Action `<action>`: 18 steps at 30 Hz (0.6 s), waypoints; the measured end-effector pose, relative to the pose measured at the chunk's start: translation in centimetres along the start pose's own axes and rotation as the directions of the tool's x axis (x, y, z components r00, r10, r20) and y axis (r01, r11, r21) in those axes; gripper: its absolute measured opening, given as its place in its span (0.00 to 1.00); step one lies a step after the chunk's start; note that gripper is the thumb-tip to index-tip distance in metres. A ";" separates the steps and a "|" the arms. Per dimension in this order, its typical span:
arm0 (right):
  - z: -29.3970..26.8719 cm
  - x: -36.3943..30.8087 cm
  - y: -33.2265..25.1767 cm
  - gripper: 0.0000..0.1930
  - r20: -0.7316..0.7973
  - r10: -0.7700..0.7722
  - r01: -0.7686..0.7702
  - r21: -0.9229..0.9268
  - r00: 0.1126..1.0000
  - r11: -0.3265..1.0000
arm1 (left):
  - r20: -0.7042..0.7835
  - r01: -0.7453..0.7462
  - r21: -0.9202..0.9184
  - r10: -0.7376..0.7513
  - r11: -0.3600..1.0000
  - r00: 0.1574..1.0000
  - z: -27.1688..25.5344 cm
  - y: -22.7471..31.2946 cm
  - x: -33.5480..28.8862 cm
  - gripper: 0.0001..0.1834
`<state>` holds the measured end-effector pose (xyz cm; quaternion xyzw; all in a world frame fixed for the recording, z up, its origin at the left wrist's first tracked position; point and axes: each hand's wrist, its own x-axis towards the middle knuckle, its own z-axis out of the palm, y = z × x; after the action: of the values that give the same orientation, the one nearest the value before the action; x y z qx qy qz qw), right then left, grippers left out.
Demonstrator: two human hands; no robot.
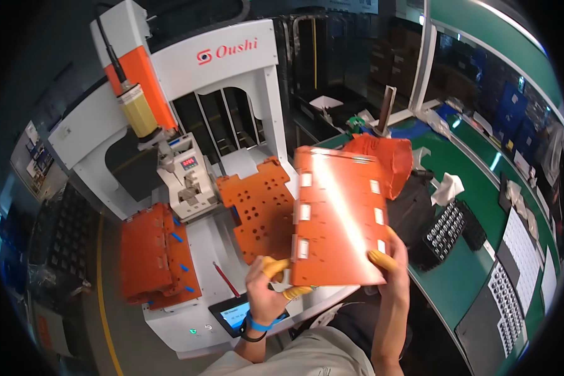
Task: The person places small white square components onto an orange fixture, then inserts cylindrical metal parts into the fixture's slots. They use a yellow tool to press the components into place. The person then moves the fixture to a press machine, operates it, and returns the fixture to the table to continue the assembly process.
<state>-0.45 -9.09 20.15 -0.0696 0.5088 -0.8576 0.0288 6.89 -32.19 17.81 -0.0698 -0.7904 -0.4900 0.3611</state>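
An orange rectangular board [341, 219] with white clips along both long sides is raised in front of me, tilted, with a bright glare streak across it. My right hand [391, 260] grips its lower right corner, the yellow-covered thumb on the front face. By the lower left corner is my left hand [269, 285], its yellow-covered fingers spread apart; whether they touch the edge I cannot tell. Behind the board, an orange plate [257, 207] with many round holes lies on the machine bed and is partly hidden.
A white gantry machine [225, 56] carries a yellow-bodied tool [138, 113]. Left on its bed sit orange clipped boards [147, 250]; a red pen-like tool [225, 279] and small screen [232, 316] lie nearer. The green bench [438, 288] at right bears black trays [445, 232] and an orange bag [388, 163].
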 end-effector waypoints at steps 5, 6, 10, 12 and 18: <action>6.3 9.6 3.1 0.28 0.324 0.274 -0.236 -0.151 0.906 0.960 | -0.286 0.161 0.159 -0.111 0.974 0.952 -2.3 -4.2 0.7 0.28; 7.6 10.8 3.3 0.27 0.347 0.340 -0.288 -0.194 0.874 0.938 | -0.324 0.203 0.149 -0.146 0.968 0.935 -2.7 -5.0 0.9 0.27; 9.2 13.5 5.8 0.23 0.339 0.453 -0.383 -0.254 0.825 0.888 | -0.354 0.327 0.096 -0.274 0.940 0.894 -3.5 -6.0 1.3 0.26; 9.3 14.1 6.0 0.23 0.336 0.494 -0.417 -0.278 0.802 0.865 | -0.363 0.354 0.012 -0.325 0.935 0.873 -3.1 -7.2 1.2 0.26; 9.6 16.4 5.9 0.29 0.331 0.468 -0.310 -0.430 0.819 0.848 | -0.407 0.392 0.026 -0.348 0.920 0.844 -1.9 -6.7 1.9 0.26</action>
<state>-15.34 -22.27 21.00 -0.1509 0.6401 -0.6897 0.3030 3.29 -37.62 14.67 0.2040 -0.7251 -0.5106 0.4147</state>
